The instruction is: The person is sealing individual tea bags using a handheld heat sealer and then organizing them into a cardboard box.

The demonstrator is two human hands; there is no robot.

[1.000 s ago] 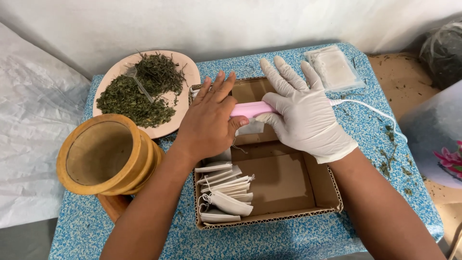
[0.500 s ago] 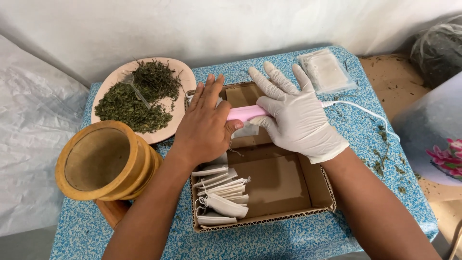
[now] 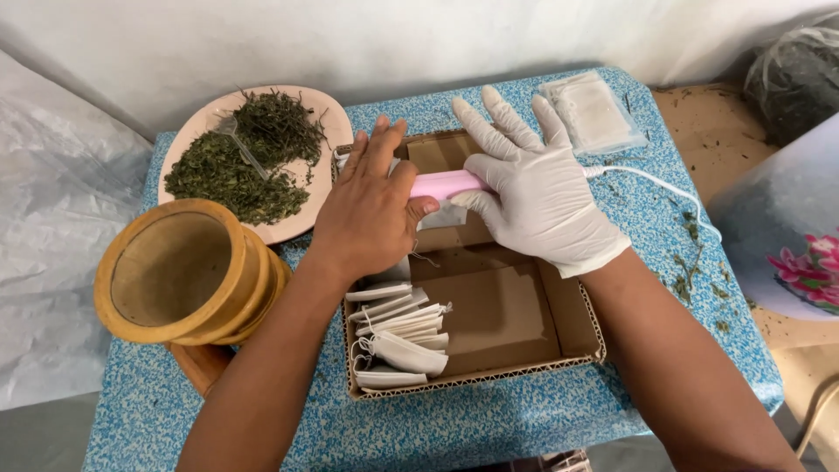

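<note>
Small home packing workshop: dried herbs (image 3: 249, 157), filled sachets (image 3: 398, 336), cardboard tray (image 3: 559, 323).

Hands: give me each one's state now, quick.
Left hand: bare, flat, pressing the pink sealer.
Right hand: gloved, fingers spread, pressing the same sealer.
</note>
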